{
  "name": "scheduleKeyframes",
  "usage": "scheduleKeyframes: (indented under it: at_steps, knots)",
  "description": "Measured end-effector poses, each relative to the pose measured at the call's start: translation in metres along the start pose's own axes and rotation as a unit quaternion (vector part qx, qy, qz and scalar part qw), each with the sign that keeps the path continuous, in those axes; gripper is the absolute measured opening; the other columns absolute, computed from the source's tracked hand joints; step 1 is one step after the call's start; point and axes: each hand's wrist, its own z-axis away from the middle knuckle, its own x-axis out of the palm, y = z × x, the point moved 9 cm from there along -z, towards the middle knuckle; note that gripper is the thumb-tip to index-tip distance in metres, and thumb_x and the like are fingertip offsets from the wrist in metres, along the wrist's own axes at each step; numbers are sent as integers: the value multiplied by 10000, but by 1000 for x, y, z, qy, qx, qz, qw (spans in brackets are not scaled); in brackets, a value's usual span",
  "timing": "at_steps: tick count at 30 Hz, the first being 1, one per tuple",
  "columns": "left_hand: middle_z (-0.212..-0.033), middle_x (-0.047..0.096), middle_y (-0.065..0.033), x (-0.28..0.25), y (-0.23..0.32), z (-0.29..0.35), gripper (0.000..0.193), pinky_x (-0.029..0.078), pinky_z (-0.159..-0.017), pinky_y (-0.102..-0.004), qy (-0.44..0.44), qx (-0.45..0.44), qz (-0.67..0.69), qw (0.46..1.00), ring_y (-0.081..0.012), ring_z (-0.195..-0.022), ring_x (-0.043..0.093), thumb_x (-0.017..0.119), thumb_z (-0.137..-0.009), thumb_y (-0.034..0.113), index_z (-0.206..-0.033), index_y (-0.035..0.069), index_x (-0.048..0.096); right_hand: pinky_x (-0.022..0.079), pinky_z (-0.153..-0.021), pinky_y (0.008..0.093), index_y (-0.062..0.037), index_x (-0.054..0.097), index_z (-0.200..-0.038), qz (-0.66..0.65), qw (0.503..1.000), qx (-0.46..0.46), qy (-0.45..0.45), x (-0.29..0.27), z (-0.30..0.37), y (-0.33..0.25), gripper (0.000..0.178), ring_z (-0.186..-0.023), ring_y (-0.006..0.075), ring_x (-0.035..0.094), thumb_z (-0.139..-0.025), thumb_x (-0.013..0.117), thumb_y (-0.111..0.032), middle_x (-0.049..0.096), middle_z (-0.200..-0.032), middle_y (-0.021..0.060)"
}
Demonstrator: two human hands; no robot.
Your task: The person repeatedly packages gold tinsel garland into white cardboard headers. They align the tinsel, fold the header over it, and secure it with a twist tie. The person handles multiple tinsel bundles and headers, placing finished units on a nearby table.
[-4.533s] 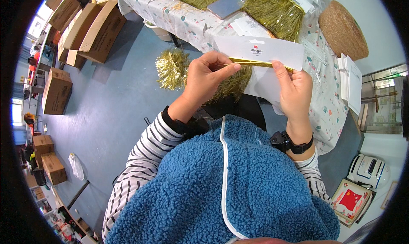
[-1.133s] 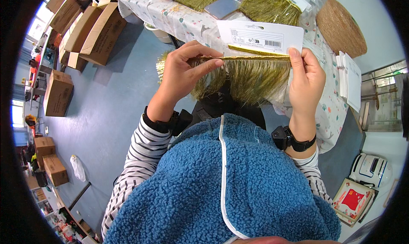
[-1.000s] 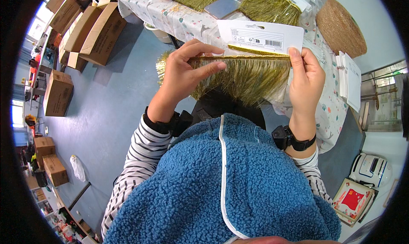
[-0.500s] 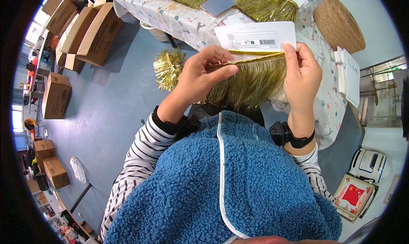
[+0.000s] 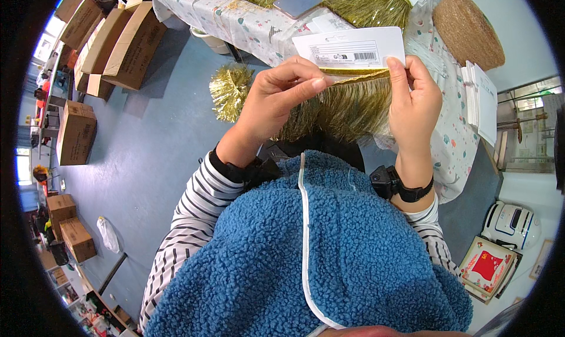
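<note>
Gold-green tinsel fringe [image 5: 353,107] hangs between my hands by its top band, strands falling toward my lap. My left hand [image 5: 279,95] pinches the band near its left part, thumb against the fingers. At the other end my right hand [image 5: 415,98] grips the band and the lower right corner of a white header card [image 5: 347,45] between thumb and fingers. The card stands behind the band, its printed side with a barcode toward me. Whether the band is fixed to the card along its whole length, I cannot tell. A shiny gold tinsel tuft [image 5: 231,93] shows left of my left hand.
On the table's patterned cloth [image 5: 247,28] lie more tinsel fringes [image 5: 371,6] and a phone [image 5: 300,1]. To the right are a brown fibre roll [image 5: 468,31] and a stack of white cards [image 5: 481,104]. Cardboard boxes [image 5: 135,48] stand on the floor at left.
The left fingers and thumb have closed together on the band, where they were apart before. Both hands, the card and the fringe have shifted slightly left.
</note>
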Motion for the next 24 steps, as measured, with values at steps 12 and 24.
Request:
scheduleKeyframes:
  at_steps: [12, 24]
  knots:
    - [-1181, 708, -185, 17, 15, 17, 146, 199, -1188, -499, -248, -21, -70, 966, -308, -1458, 356, 895, -650, 167, -665, 90, 772, 403, -547, 267, 7, 640, -876, -18, 1000, 4, 25, -6, -6, 12, 230, -569, 86, 485, -989, 661, -192, 577, -620, 51]
    - [-1147, 669, -62, -20, 8, 4, 192, 483, -861, -251, 16, -17, -34, 999, -87, -956, 589, 724, -956, 169, -1005, 11, 626, 376, -540, 264, 3, 630, -856, -14, 999, 6, 34, -4, -5, 8, 249, -574, 71, 469, -992, 657, -205, 560, -609, 38]
